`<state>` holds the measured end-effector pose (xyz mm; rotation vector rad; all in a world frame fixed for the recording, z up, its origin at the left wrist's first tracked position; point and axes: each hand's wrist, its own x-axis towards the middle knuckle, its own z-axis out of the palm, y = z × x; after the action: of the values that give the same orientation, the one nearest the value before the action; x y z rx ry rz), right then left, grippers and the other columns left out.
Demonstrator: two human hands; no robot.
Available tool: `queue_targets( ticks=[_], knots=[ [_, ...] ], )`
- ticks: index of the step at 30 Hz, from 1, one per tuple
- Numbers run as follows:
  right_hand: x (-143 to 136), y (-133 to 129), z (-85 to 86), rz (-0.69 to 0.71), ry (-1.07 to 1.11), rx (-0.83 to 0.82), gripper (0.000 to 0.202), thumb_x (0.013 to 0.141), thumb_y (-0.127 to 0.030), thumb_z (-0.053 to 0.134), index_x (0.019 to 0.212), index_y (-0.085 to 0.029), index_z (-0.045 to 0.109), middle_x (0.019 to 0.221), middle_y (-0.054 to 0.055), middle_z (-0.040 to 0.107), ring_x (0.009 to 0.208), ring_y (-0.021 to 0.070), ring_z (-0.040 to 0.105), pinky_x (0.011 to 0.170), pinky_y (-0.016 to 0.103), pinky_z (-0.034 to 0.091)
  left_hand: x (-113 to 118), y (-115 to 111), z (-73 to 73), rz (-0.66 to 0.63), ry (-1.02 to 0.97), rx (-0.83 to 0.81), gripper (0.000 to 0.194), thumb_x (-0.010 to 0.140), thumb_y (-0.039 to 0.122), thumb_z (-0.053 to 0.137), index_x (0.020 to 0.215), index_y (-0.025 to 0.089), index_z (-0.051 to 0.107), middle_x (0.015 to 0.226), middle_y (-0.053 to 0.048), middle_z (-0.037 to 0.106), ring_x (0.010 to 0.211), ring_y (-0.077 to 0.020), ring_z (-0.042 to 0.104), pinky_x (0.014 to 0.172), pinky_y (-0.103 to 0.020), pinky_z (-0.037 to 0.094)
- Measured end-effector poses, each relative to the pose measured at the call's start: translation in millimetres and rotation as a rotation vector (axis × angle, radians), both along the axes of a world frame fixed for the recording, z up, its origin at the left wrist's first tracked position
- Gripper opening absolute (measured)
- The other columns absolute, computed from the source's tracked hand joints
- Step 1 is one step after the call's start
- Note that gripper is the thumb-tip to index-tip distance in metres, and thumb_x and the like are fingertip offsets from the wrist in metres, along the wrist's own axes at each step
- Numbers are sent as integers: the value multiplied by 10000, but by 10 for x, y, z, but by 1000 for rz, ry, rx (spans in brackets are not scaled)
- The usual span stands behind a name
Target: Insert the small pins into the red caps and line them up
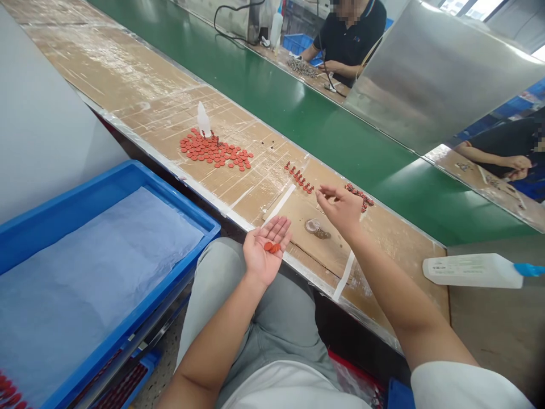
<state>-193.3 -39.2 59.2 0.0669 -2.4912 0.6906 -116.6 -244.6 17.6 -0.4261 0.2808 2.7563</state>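
Observation:
My left hand is palm up over my lap at the table's edge, fingers stretched out, with a few small orange-red discs resting in the palm. My right hand hovers over the table, thumb and forefinger pinched together beside the near end of a row of red discs with dark upright pieces. Whatever may be between those fingertips is too small to make out. Partly behind this hand lies a cluster of red and dark small parts. A small clear dish with a wet patch sits below it.
Many loose red discs lie around a white pointed bottle farther left. A green belt runs behind the table. A blue tray lined with sheeting stands at left. At right lies a blue-capped bottle. Two people sit opposite.

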Motion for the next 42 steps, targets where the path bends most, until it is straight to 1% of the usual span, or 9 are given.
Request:
queue_targets(
  ticks=[2,5,10,20,24,27,32,37,42],
  knots=[
    [316,-158,99,214,-15,5,235,812,-386,654,945,-211,735,803,31,748,560,124,623,589,260,516,4,-8,16,-14,15,22,442,831,347,481,1143,80,645,1329,-184,582,1286,-283,509,1069,-404,421],
    [715,-397,108,547,-133,87,241,799,-368,696,1008,-251,726,775,24,738,558,124,608,615,268,513,18,-2,45,-46,32,21,456,838,356,474,1165,78,628,1341,-188,571,1282,-276,513,1058,-373,426],
    [898,-590,-20,739,-287,163,324,871,-349,633,1190,-292,649,1017,53,738,883,199,693,807,330,522,41,34,70,-81,31,9,420,831,336,467,1111,79,649,1277,-193,616,1260,-283,535,1045,-387,434],
    [840,-410,1,705,-414,75,254,877,-334,628,1121,-313,696,1039,18,738,868,199,718,803,323,560,52,64,37,-169,38,32,399,832,314,475,1079,71,672,1260,-183,631,1263,-294,530,987,-363,473],
    [876,-454,-54,587,-444,-273,251,797,-334,722,1044,-288,727,981,18,750,874,217,724,824,352,585,50,68,7,-162,30,20,375,820,248,493,1079,53,679,1220,-183,655,1211,-276,574,864,-289,520],
    [904,-523,-56,406,-529,-637,315,710,-357,795,996,-243,730,871,35,759,741,217,726,665,338,608,40,77,-20,-145,-15,-4,341,820,223,501,1045,55,694,1147,-165,693,1110,-229,636,744,-231,529],
    [890,-524,-47,173,-639,-1091,333,594,-325,875,855,-198,709,699,17,732,418,80,545,400,207,464,51,100,-13,-127,-66,-7,214,805,154,569,953,106,715,961,-94,738,922,-157,683,850,-267,529],
    [885,-493,-42,148,-659,-1280,351,585,-297,880,861,-203,684,742,7,737,405,42,477,384,178,409,111,136,44,-162,61,-60,184,769,140,665,944,142,720,841,-37,713,696,-69,634,565,-168,452],
    [955,-547,-62,151,-681,-1371,296,618,-292,864,840,-201,691,830,13,742,406,24,456,355,163,371,160,196,41,-113,170,-150,251,707,101,737,948,168,735,923,-42,729,675,-53,588,551,-171,407]
  ],
)
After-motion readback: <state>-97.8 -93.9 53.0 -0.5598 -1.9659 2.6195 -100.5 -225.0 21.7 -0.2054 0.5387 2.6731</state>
